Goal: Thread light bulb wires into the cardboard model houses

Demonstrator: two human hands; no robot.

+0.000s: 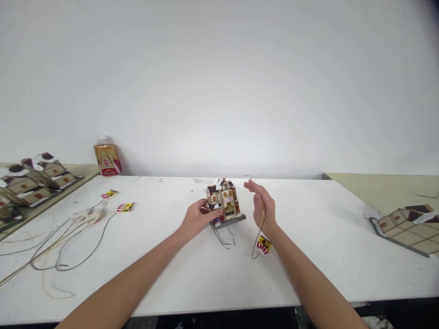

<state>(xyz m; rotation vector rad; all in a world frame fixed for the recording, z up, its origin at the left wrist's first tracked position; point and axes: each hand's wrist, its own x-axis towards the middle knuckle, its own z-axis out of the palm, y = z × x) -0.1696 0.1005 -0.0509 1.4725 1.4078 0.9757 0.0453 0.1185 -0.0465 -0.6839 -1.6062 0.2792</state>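
Near the middle of the white table point(192, 278), the left hand point(196, 216) pinches one side of the model house point(225, 197), likely steadying it with its front exposed, while the mostly open right hand point(267, 209) has a cord point(262, 224) against it

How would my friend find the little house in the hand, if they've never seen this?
Find the big white table, then the left hand near its middle. The little house is in that hand, on a grey base. Unlike the left-side houses and right-side house, it shows a sign above its doorway.
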